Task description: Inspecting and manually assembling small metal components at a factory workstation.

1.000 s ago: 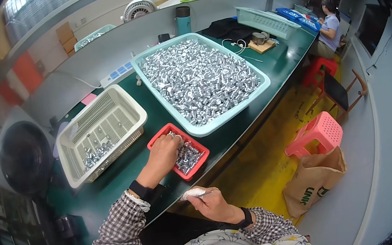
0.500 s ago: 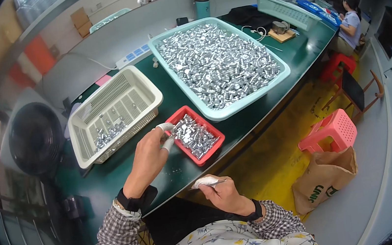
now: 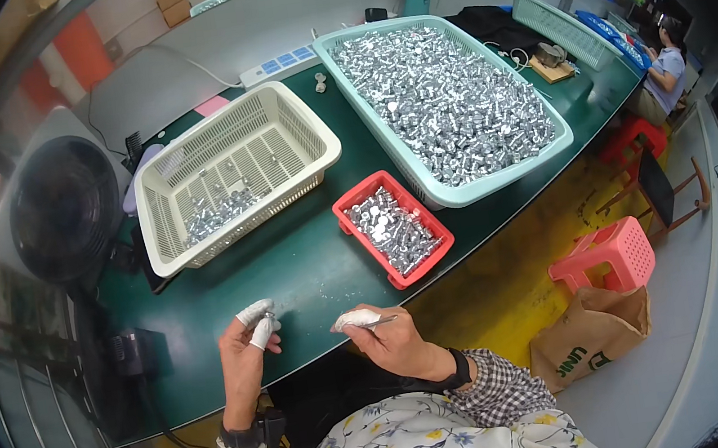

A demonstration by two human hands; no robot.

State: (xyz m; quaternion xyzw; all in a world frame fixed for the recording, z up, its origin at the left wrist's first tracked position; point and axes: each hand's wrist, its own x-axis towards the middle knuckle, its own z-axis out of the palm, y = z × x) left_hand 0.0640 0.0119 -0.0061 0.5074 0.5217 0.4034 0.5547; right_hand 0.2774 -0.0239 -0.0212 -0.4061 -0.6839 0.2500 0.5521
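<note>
My left hand (image 3: 247,352) is over the near part of the green table, white covers on its thumb and forefinger. Those fingertips pinch a small silver metal part, mostly hidden by them. To its right, by the table's front edge, my right hand (image 3: 393,343) is closed around a thin metal tool (image 3: 383,320); its kind does not show. White wrapping covers a finger there too. Beyond my hands stands a red bin (image 3: 342,222) of small silver metal parts (image 3: 391,227). At the left, a cream slotted basket (image 3: 166,260) contains a smaller heap of them.
A large pale-blue tub (image 3: 426,181) heaped with metal parts stands behind the red bin. A fan (image 3: 62,209) is at the left, a power strip (image 3: 279,66) at the back. Right of the table are a pink stool (image 3: 621,253), a paper bag (image 3: 587,339) and a seated person (image 3: 667,70).
My left hand has left the red bin's edge and come back toward me, its fingertips now pinched together. My right hand keeps the metal tool. The whole view has shifted slightly.
</note>
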